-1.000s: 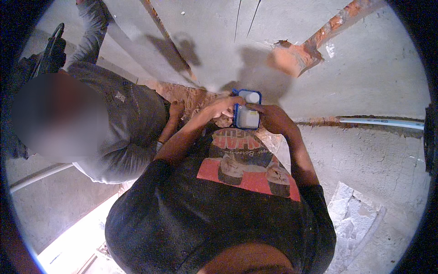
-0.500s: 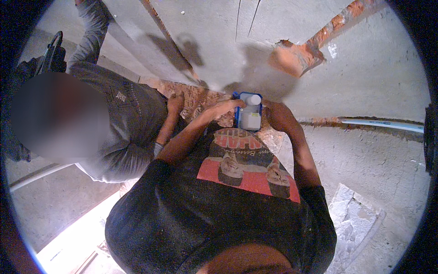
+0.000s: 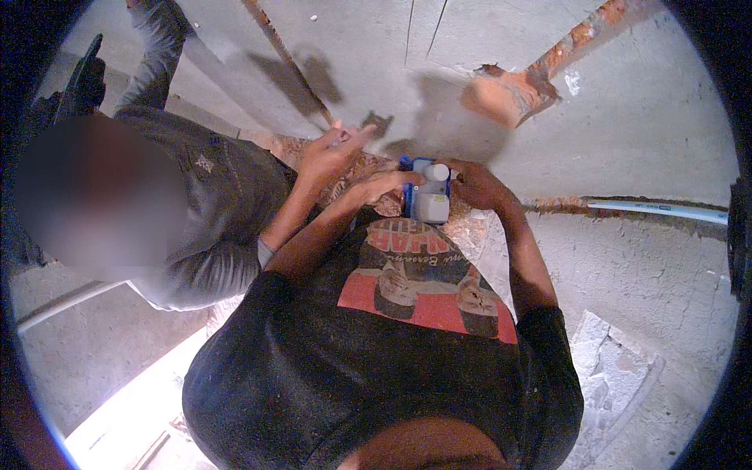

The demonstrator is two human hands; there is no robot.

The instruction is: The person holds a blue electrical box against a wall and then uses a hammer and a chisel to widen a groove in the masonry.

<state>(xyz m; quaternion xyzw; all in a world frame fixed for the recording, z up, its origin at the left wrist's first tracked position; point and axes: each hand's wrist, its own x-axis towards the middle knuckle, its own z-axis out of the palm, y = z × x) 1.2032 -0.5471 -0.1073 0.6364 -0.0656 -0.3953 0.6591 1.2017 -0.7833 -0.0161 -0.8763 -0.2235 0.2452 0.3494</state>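
A small boxy thing (image 3: 430, 205) with a blue rim, a pale grey face and a round white cap near its far end is held in front of my chest. My left hand (image 3: 381, 188) grips its left edge, the fingers reaching over onto its face. At the far right corner, my right hand (image 3: 479, 188) has its curled fingers against the blue edge. What exactly the thing is, I cannot make out.
Close on my left a co-worker in grey holds up a hand (image 3: 329, 157) near my left forearm. Ahead is a grey plastered wall (image 3: 439, 47) with a chiselled orange hollow (image 3: 509, 100) and grooves. A pale blue pipe (image 3: 658, 211) runs along the right. Rubble (image 3: 286, 147) lies beyond.
The co-worker's hand has risen from low beside my left forearm toward the wall. My right hand's fingers have come to the far right corner of the boxy thing, which stays nearly in place.
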